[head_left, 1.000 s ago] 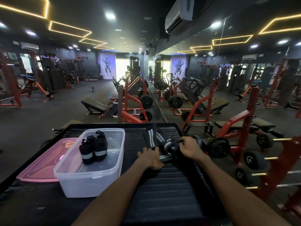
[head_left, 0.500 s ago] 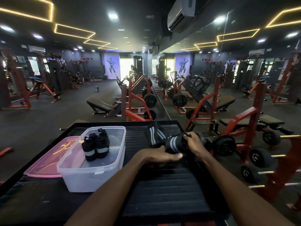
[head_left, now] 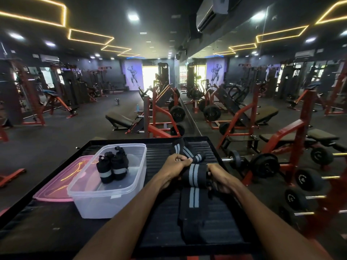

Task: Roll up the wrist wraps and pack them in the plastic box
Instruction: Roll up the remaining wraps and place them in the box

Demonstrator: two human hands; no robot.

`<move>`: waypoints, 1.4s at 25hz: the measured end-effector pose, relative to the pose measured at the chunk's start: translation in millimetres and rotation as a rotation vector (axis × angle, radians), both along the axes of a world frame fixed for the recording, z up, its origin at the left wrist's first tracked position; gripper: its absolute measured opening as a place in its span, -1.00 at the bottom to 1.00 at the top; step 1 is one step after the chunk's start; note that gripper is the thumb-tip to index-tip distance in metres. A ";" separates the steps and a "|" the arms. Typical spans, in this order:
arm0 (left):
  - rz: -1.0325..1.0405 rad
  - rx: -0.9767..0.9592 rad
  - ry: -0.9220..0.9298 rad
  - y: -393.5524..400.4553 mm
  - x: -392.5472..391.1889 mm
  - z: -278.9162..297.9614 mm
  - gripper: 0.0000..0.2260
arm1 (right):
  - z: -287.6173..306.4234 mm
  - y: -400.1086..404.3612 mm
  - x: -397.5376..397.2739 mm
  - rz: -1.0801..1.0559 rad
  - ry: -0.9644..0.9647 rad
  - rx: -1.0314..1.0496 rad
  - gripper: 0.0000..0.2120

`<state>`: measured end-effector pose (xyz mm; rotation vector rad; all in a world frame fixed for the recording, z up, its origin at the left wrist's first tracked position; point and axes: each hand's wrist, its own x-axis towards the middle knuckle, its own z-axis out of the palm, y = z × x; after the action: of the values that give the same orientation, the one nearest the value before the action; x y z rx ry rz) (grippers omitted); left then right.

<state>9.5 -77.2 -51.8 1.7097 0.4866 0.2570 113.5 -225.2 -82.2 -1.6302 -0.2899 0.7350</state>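
A black wrist wrap with two grey stripes is held between both hands above the ribbed black table; its rolled part sits at the top and a loose tail hangs toward me. My left hand pinches the roll's left end. My right hand grips its right end with curled fingers. Another striped wrap lies unrolled on the table beyond my hands. The clear plastic box stands to the left, with two rolled wraps upright inside.
A pink lid lies left of the box. Dumbbells on a red rack stand close to the table's right edge. Benches and red machines fill the gym floor beyond. A mirror wall runs along the right.
Both hands have lifted the wrap off the table and drawn it nearer to me. Its tail now hangs loose below the roll. The camera has tilted slightly.
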 end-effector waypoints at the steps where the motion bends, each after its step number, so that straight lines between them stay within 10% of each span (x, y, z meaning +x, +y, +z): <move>1: -0.030 -0.011 -0.011 -1.2 0.1 -0.6 -0.76 | 1.4 0.5 -2.4 0.002 -0.020 -0.001 -0.74; 7: -0.101 0.322 0.044 2.3 18.7 -14.6 -0.79 | -12.6 3.6 6.1 -0.003 -0.582 -0.041 -0.67; 13: 0.009 0.852 -0.017 16.4 57.5 -9.8 -0.86 | -26.8 -0.6 17.9 -0.285 -0.492 -0.037 -0.72; 17: -0.261 1.420 0.165 32.1 82.4 -14.9 -0.51 | -26.5 -6.4 23.1 -0.272 -0.544 0.034 -0.69; 23: -0.463 1.344 0.337 24.3 114.1 -14.0 -0.40 | -24.5 -6.8 23.0 -0.395 -0.510 0.160 -0.67; 35: -0.393 1.272 0.299 30.1 97.8 4.2 -0.80 | -26.2 -10.2 27.6 -0.295 -0.659 -0.064 -0.67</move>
<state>107.2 -47.1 -47.6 3.0630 0.1521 -0.0140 141.1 -235.5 -108.4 -1.8916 -0.4812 -0.0349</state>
